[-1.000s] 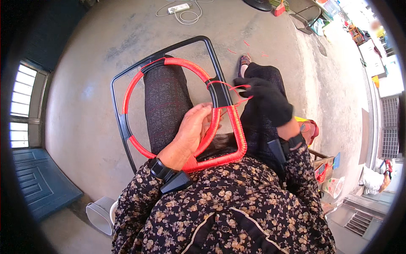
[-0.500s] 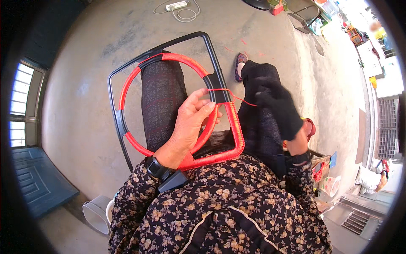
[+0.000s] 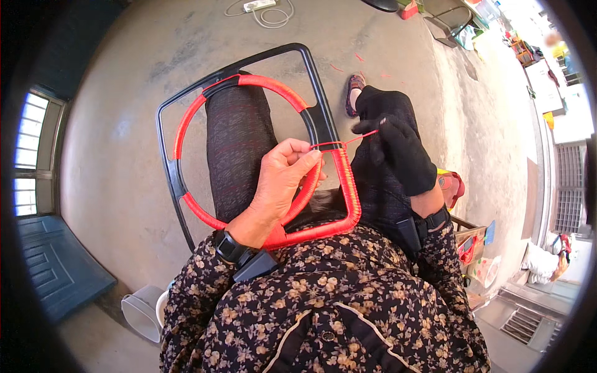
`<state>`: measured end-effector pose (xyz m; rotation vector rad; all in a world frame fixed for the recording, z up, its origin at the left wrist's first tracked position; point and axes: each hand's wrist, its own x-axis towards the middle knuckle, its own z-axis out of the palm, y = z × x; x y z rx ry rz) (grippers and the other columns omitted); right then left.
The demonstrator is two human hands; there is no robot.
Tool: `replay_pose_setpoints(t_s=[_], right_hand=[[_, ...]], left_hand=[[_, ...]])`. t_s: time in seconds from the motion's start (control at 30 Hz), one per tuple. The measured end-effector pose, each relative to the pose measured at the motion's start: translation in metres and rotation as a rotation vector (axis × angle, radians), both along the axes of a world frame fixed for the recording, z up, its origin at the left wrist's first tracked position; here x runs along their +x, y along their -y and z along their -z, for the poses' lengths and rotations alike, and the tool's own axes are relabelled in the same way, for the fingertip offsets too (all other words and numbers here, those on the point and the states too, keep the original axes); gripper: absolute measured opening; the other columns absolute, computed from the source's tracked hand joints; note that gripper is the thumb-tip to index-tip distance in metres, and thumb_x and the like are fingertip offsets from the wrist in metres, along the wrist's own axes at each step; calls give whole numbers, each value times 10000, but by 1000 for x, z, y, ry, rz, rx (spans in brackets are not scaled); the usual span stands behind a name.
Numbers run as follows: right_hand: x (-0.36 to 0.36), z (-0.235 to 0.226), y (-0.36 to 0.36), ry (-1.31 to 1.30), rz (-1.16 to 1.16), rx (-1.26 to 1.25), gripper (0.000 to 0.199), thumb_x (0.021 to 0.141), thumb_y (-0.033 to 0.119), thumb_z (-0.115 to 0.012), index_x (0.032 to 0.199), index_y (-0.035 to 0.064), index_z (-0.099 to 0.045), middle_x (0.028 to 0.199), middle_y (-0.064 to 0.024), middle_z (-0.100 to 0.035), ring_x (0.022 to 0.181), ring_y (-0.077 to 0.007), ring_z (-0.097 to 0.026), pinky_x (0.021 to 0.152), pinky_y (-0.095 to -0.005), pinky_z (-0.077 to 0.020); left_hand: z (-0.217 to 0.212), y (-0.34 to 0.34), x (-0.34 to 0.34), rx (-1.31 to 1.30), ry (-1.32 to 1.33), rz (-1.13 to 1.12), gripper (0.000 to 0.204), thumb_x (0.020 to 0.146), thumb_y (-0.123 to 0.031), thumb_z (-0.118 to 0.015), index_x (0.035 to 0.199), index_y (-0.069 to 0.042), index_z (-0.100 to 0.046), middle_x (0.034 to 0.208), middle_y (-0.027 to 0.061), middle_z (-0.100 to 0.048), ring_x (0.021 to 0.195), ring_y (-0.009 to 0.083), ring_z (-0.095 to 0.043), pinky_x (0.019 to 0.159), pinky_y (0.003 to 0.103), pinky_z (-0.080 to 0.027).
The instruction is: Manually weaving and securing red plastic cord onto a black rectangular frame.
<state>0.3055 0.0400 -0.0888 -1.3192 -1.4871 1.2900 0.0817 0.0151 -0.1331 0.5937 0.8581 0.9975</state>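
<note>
A black frame (image 3: 320,127), a square with a ring inside it, rests across my lap. Red cord wrapping (image 3: 349,193) covers its near right corner and most of the ring, with bare black stretches between. My bare left hand (image 3: 277,177) pinches the frame where ring and right side meet, thumb on top and other fingertips partly hidden beneath. In a black glove, my right hand (image 3: 401,149) sits over my right knee, its fingers closed on a thin red cord (image 3: 357,138). That cord runs taut to the frame just beyond my left thumb.
A white power strip (image 3: 258,5) and its cable lie on the concrete floor ahead. Red scraps (image 3: 359,58) are scattered beyond my right foot. A pale bin (image 3: 142,314) stands at the lower left, and a wooden crate (image 3: 463,227) with bags is by my right side.
My right hand has come to a clearer rest, drawing the cord tight and upward from the frame. The cord's loop on the frame has slid nearer my left thumb.
</note>
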Motion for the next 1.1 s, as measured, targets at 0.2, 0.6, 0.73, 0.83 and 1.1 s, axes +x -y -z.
replay_pose_setpoints(t_s=[0.2,0.6,0.73,0.83,1.1], right_hand=[[-43,-25,7,307,-315,310,151,913,172,-552,905,25,-582,735,-39,-569,596,-81,-500,547,-254,-409],[28,-6,12,974,317,535,82,745,71,-611,814,78,-654,880,-110,-644,795,-307,-643,663,-364,-501],[21,18,7,856,35,440,100,776,134,-599,824,68,-655,770,-122,-634,715,-321,-635,660,-362,-504],[-10,33,-5,317,-235,-230,155,777,147,-616,902,60,-647,783,-83,-630,704,-234,-637,653,-315,-501],[-25,37,-9,26,-291,190,211,879,128,-546,1056,20,-584,961,-39,-640,852,-147,-619,749,-275,-490]], left_hand=[[10,-2,1,34,-39,24,109,883,-112,-635,935,-68,-549,795,69,-657,641,152,-644,558,263,-529],[-1,2,-2,-104,104,81,117,916,-199,-589,857,-102,-561,763,58,-644,628,151,-631,540,261,-510],[7,0,3,-96,27,32,165,945,-252,-537,902,-96,-572,818,57,-643,674,156,-619,526,278,-498],[14,-4,9,-179,87,-32,255,971,-312,-471,952,-79,-574,832,65,-633,684,173,-608,520,283,-487],[12,-1,-1,-194,-29,136,203,950,-236,-498,883,-69,-592,766,36,-601,628,113,-565,484,245,-448]])
